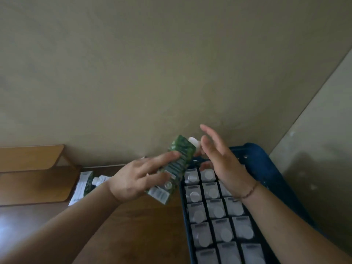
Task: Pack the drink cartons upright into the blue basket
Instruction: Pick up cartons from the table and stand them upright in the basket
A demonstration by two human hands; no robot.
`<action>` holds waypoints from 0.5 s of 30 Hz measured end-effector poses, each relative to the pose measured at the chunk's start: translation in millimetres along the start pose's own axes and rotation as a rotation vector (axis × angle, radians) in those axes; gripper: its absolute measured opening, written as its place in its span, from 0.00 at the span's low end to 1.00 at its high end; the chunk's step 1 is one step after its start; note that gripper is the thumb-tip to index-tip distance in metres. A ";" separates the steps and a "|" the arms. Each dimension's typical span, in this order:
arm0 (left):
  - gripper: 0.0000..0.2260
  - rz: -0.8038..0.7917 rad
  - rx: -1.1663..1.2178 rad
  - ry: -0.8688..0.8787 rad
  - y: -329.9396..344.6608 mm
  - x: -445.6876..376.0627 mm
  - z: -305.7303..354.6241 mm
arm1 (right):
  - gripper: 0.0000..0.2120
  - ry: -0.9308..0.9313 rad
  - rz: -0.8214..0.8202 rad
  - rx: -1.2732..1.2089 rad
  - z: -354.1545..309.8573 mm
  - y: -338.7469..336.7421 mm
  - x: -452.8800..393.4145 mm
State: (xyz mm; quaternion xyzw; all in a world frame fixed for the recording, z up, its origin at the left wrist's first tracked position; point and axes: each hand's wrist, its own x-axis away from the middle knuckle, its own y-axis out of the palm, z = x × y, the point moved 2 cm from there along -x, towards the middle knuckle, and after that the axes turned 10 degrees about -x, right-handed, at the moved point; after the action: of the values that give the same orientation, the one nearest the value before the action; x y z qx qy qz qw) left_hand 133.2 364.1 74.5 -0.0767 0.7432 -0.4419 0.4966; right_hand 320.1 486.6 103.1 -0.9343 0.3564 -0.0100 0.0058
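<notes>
Beige wall behind, brown worktop [133, 225] below. Left hand [137, 178] grips a green carton [177, 164], tilted, mid-frame; right hand [219, 159] hovers open beside its cap. Basket [266, 164] at lower right looks nearly full, upright rows; spare cartons [83, 185] lie at left.

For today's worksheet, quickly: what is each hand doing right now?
Left hand: closed around a tilted green carton.
Right hand: open, holding nothing, beside the carton's cap.

The right hand [221, 164] is covering the basket's [266, 164] far cartons; the bottom edge is cutting off the nearest row [228, 254]; label print is blurring.
</notes>
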 end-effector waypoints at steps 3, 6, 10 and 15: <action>0.08 -0.029 -0.021 0.208 -0.3 -20.1 27.6 | 0.29 0.029 -0.152 -0.090 -11.7 0.9 7.0; 0.10 -0.031 0.005 0.158 11.5 -22.2 47.2 | 0.16 -0.054 -0.127 0.081 -17.0 -10.5 21.4; 0.18 -0.017 -0.083 -0.299 34.5 -19.7 48.1 | 0.21 -0.100 0.275 0.127 -18.0 -60.5 39.3; 0.14 0.054 0.058 -0.898 57.1 25.6 49.7 | 0.32 0.050 0.515 0.260 -13.6 -125.3 53.3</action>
State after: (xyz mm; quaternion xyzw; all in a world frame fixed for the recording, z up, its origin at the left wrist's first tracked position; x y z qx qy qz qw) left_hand 179.1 355.2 9.7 -0.2272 0.4432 -0.3723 0.7832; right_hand 442.9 544.5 119.7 -0.8039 0.5776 -0.0769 0.1190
